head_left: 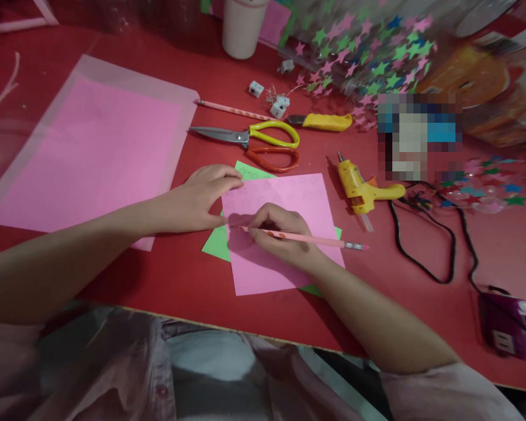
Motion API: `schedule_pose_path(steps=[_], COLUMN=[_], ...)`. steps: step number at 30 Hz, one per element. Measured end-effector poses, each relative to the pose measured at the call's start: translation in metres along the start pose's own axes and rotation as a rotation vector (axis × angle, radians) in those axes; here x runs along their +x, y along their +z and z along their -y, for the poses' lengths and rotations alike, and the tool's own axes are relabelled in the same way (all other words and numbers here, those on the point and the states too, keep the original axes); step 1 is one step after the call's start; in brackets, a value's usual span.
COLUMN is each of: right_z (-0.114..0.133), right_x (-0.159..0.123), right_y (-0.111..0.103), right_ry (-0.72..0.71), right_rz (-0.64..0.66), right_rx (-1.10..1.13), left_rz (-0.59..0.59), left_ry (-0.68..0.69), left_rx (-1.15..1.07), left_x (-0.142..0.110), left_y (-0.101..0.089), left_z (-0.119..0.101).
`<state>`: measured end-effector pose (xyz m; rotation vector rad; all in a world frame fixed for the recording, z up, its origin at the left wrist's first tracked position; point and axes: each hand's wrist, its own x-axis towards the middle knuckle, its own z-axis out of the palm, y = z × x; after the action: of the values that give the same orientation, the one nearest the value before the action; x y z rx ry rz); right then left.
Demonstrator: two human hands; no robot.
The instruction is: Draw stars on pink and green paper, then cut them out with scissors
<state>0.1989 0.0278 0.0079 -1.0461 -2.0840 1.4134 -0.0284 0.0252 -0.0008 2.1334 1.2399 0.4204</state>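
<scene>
A pink sheet of paper (284, 193) lies over a green sheet (217, 245) in front of me, with faint pencil outlines along its upper left. My right hand (284, 234) grips a pink pencil (319, 240), its tip at the paper's left side and its eraser end pointing right. Flat on the left edge of both sheets rests my left hand (213, 196), fingers stretched and holding nothing. Just beyond the sheets are scissors (245, 138) with one yellow and one red handle.
A large pink sheet stack (114, 152) lies at left. Behind the scissors are another pencil (232, 109), a yellow cutter (326, 121) and a white cup (243, 29). A yellow glue gun (363, 187), black cord (398, 245), purple box (508, 327) and paper stars (379, 70) occupy the right.
</scene>
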Motion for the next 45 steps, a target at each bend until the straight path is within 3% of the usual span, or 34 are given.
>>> schedule_pose_path(steps=[7,24,45], right_z=[0.0011,-0.0004,-0.0025], right_x=[0.0,0.0004,0.0013], right_y=[-0.0008,0.0057,0.0026], right_ry=[0.001,0.063,-0.004], right_rz=[0.021,-0.136,-0.098], right_rx=[-0.016,0.016,-0.071], left_rz=[0.002,0.023,0.031], left_ry=[0.005,-0.021,-0.03], left_rx=[0.004,-0.002,0.008], left_x=[0.0005,0.0011,0.0011], left_y=[-0.0003,-0.0023,-0.003], left_z=[0.0011,-0.0015,-0.0043])
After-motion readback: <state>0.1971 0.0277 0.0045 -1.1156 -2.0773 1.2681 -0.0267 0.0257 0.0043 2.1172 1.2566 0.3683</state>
